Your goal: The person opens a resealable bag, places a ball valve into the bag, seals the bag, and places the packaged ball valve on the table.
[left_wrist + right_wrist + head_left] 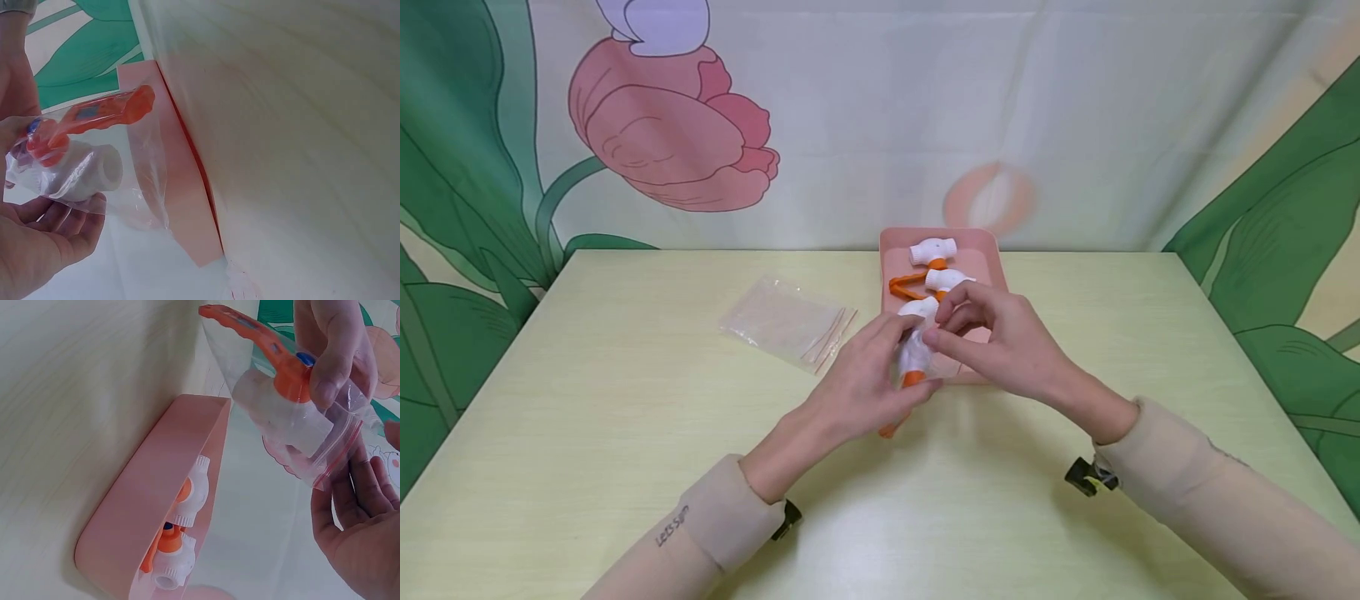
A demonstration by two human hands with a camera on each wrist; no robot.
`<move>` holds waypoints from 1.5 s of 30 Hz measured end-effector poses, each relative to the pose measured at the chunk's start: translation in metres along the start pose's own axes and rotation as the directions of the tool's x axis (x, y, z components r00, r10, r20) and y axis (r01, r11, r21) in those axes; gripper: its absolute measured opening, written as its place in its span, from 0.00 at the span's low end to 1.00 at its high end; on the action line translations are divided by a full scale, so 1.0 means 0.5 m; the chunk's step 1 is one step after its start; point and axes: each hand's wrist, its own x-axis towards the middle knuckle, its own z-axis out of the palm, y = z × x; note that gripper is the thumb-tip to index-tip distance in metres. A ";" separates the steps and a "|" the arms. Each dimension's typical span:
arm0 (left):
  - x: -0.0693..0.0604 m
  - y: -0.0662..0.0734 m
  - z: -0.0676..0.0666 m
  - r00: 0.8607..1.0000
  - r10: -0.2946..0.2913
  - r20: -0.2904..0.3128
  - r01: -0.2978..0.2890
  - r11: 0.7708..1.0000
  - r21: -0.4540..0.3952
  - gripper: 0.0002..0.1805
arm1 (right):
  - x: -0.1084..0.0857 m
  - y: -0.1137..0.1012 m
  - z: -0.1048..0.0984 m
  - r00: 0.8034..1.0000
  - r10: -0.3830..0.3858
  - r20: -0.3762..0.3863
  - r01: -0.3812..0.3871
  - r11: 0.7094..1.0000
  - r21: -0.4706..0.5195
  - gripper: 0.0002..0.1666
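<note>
Reaches forward with both arms, slanting left forearm (pixel 662 533) and right forearm (pixel 1217 492) inward toward the fingers. Angles left wrist (pixel 782 458) and right wrist (pixel 1097 408) in from either side, behind the fingertips. Grips with left hand (pixel 865 379): spreads left thumb (pixel 328 387) apart from left fingers (pixel 87 231), on the side nearer the body; bends those fingers loosely, opposite the thumb. Pinches with right hand (pixel 1007 342), just right of the left fingertips: sets right thumb (pixel 951 343) close to the fingertips, again nearer the body. Curves right fingers (pixel 369 494) inward beside that pinch, per right wrist view. Faces both palms inward, fingertips near one another.
</note>
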 end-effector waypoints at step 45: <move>0.009 0.003 -0.007 0.978 -0.208 -0.029 0.207 0.978 -0.037 0.35 | -0.001 -0.020 -0.011 0.990 -0.102 0.093 0.117 0.979 -0.167 0.05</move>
